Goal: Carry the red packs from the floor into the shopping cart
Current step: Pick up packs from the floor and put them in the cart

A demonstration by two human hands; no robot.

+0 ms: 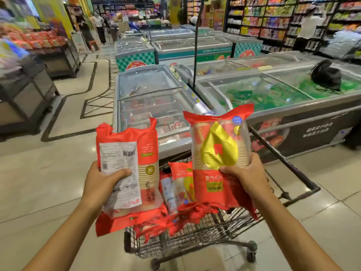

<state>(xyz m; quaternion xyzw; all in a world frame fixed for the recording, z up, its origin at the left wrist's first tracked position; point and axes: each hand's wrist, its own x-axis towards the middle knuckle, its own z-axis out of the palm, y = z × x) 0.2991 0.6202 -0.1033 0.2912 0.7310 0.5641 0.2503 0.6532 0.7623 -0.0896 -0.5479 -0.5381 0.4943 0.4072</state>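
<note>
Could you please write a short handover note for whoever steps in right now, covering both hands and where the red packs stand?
Left hand: shut on a red pack, label and barcode side facing up, held above the cart's near left corner.
Right hand: shut on a second red pack, yellow-leaf side facing up, held above the cart's right side.
Shopping cart: several red packs in the cart already lie in the basket, in front of the chest freezers.
Done: those packs are loaded.
Left: lower and release both held packs into the basket. The floor near the cart shows no more packs, but check outside the view.
</note>
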